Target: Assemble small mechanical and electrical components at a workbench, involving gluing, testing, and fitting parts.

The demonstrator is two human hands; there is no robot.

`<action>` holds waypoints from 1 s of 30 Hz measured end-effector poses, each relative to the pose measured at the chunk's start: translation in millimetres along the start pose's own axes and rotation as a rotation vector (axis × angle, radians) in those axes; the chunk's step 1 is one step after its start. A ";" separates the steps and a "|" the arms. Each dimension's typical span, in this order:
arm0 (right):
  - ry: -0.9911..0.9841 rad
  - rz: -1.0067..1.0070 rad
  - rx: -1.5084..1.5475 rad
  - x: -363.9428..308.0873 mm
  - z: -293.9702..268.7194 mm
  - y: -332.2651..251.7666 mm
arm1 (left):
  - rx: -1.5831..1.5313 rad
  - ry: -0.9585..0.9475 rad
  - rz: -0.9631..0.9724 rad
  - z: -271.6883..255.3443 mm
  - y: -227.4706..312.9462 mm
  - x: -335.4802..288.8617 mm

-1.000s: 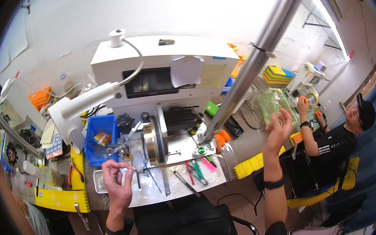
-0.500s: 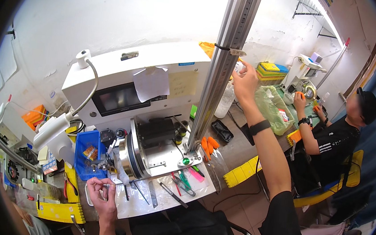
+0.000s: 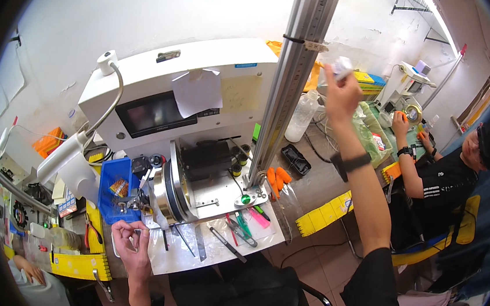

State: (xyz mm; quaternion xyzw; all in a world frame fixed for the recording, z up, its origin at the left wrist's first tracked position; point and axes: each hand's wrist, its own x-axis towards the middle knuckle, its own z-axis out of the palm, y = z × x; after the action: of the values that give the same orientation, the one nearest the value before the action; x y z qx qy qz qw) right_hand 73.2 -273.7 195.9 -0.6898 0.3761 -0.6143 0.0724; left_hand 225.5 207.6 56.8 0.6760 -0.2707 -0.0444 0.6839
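My right hand [image 3: 342,97] is raised to the right of the metal column [image 3: 292,69], its fingers closed on a small white container [image 3: 342,68]; motion blur hides its details. My left hand [image 3: 131,242] hovers at the near left corner of the white work mat [image 3: 189,253], beside the blue bin [image 3: 114,191]. Its fingertips are pinched together, and whatever sits between them is too small or hidden to name. In front of me stands a white machine [image 3: 175,83] with a dark screen and a round metal drum [image 3: 168,199].
Tweezers [image 3: 226,243], pens and a metal ruler lie on the mat. Orange-handled tools [image 3: 277,179], a black tray [image 3: 296,159] and a clear bottle [image 3: 302,117] stand right of the column. A white lamp arm [image 3: 67,158] leans in at left. A co-worker [image 3: 441,176] sits at right.
My right hand has come away from beside the column, up and to the right, with the white container now plainly in it. My left hand stays pinched in nearly the same place.
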 end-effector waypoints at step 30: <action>-1.033 0.222 0.899 -263.6 -56.9 -175.1 | -0.079 0.002 -0.009 -3.0 -13.6 -2.1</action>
State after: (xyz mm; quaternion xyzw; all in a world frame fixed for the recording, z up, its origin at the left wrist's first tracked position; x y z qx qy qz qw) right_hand 107.1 30.9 98.6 -0.7545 0.0709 -0.2926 0.5832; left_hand 229.2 210.0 43.4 0.6497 -0.2650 -0.0573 0.7102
